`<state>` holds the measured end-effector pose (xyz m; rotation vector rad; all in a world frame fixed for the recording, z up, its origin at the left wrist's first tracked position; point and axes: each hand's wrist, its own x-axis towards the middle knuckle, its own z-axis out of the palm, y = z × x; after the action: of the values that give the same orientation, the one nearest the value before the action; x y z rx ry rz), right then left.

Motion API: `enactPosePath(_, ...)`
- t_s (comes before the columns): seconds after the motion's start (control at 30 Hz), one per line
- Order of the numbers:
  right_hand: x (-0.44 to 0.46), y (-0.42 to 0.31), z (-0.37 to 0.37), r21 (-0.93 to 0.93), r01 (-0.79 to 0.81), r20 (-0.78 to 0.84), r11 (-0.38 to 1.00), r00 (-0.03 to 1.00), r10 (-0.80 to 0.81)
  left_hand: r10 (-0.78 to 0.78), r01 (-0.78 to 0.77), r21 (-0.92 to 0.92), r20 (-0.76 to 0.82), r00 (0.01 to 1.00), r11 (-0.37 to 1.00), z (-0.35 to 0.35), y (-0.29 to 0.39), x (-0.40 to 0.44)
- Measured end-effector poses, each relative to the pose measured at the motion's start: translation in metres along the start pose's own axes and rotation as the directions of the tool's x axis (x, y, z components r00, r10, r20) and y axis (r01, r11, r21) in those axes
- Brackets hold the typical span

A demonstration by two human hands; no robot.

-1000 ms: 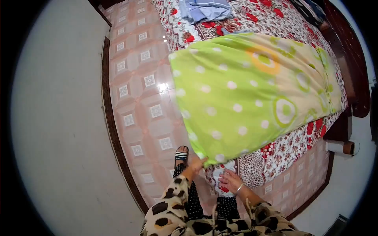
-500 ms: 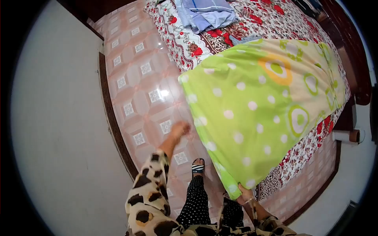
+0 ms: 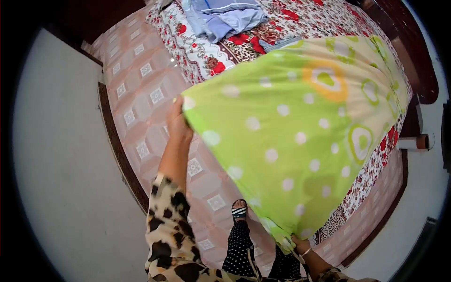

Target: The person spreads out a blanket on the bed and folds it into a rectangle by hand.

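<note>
A lime-green sheet (image 3: 277,136) with white dots and a cream patterned end stretches from the bed toward me. At its left corner, my left hand (image 3: 179,123) is closed on the fabric, arm reaching forward. My right hand (image 3: 300,244) grips the near corner low in front of my legs, with a bracelet on the wrist. Between the two hands the edge of the sheet runs fairly straight, raised over the tiled floor. The far end of the sheet lies on the bed.
The bed has a red-flowered bedspread (image 3: 300,19). Folded blue cloths (image 3: 230,19) lie at its far left. A dark wooden bed end (image 3: 418,56) stands at right. Pink tiled floor (image 3: 155,94) runs beside a white wall (image 3: 66,141). My sandalled foot (image 3: 239,210) is below.
My left hand has moved forward and left and taken hold of the sheet's left corner, which is now pulled farther left. My right hand still grips the near corner, slightly lower.
</note>
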<state>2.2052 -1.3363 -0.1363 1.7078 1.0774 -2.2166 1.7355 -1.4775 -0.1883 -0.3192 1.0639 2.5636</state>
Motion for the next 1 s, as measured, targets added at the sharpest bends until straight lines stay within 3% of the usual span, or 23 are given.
enactPosePath(0.07,0.016,0.018,-0.016,-0.097,-0.023,0.066,0.995,0.997,0.030,0.101,-0.093,0.196,-0.030,0.994,0.976,-0.018,0.001,-0.009)
enactPosePath(0.1,0.031,0.037,-0.033,-0.094,-0.026,0.064,0.995,0.997,0.032,0.098,-0.090,0.199,-0.030,0.995,0.976,-0.044,-0.006,-0.002)
enactPosePath(0.17,0.064,0.077,-0.068,0.204,-0.362,0.164,0.909,0.928,0.333,0.036,0.149,0.613,-0.280,0.959,0.776,-0.100,-0.042,0.027)
enactPosePath(0.2,0.060,0.067,-0.059,0.220,-0.355,0.156,0.908,0.932,0.327,0.021,0.154,0.614,-0.268,0.963,0.774,-0.106,-0.050,0.032)
enactPosePath(0.23,0.052,0.041,-0.034,-0.055,-0.390,-0.091,0.919,0.919,0.384,-0.032,0.194,0.545,-0.291,0.956,0.816,-0.107,-0.058,0.036)
enactPosePath(0.27,0.047,0.029,-0.021,-0.307,-0.465,-0.336,0.831,0.869,0.363,-0.087,0.234,0.475,-0.311,0.946,0.848,-0.107,-0.064,0.038)
enactPosePath(0.3,0.048,0.039,-0.025,-0.285,-0.465,-0.337,0.838,0.867,0.366,-0.099,0.240,0.485,-0.297,0.950,0.841,-0.104,-0.067,0.033)
enactPosePath(0.37,0.057,0.068,-0.040,0.182,-0.188,-0.043,0.965,0.979,0.199,-0.424,0.488,0.115,-0.349,0.836,0.865,-0.095,-0.074,0.015)
enactPosePath(0.4,0.065,0.078,-0.046,0.215,-0.165,-0.065,0.963,0.981,0.183,-0.450,0.509,0.128,-0.321,0.833,0.851,-0.087,-0.081,0.007)
enactPosePath(0.47,0.071,0.093,-0.062,0.350,-0.255,0.017,0.901,0.964,0.266,-0.466,0.455,-0.149,-0.050,0.883,0.878,-0.075,-0.096,-0.008)
enactPosePath(0.53,0.060,0.082,-0.055,0.329,-0.231,-0.055,0.916,0.963,0.263,-0.524,0.525,0.007,-0.023,0.851,0.851,-0.080,-0.096,-0.008)
enactPosePath(0.6,0.062,0.088,-0.055,0.318,-0.300,0.000,0.899,0.948,0.317,-0.510,0.509,0.093,-0.017,0.860,0.856,-0.082,-0.086,-0.003)
enactPosePath(0.63,0.052,0.080,-0.044,0.382,-0.088,0.093,0.920,0.994,0.056,-0.520,0.517,0.108,-0.004,0.854,0.849,-0.075,-0.075,-0.003)
enactPosePath(0.73,0.036,0.062,-0.042,0.297,-0.127,0.158,0.946,0.984,0.083,-0.558,0.550,0.173,0.002,0.830,0.817,-0.050,-0.059,-0.023)
enactPosePath(0.77,0.016,0.032,-0.028,0.228,-0.231,0.149,0.946,0.968,0.201,-0.574,0.594,0.213,-0.153,0.805,0.776,-0.047,-0.059,-0.036)
enactPosePath(0.8,0.007,0.035,-0.026,0.253,-0.217,0.137,0.943,0.973,0.187,-0.562,0.629,0.243,-0.296,0.773,0.738,-0.044,-0.061,-0.045)
enactPosePath(0.87,0.004,0.035,-0.027,0.383,-0.030,0.224,0.923,0.973,-0.061,-0.582,0.603,0.204,-0.161,0.797,0.771,-0.060,-0.092,-0.055)
enactPosePath(0.9,0.001,0.031,-0.027,0.343,0.050,0.193,0.938,0.974,-0.122,-0.581,0.582,0.139,-0.053,0.813,0.801,-0.065,-0.112,-0.061)
enactPosePath(1.0,0.001,0.043,-0.030,0.369,0.059,0.151,0.927,0.981,-0.123,-0.634,0.634,-0.011,0.024,0.773,0.773,-0.051,-0.145,-0.090)
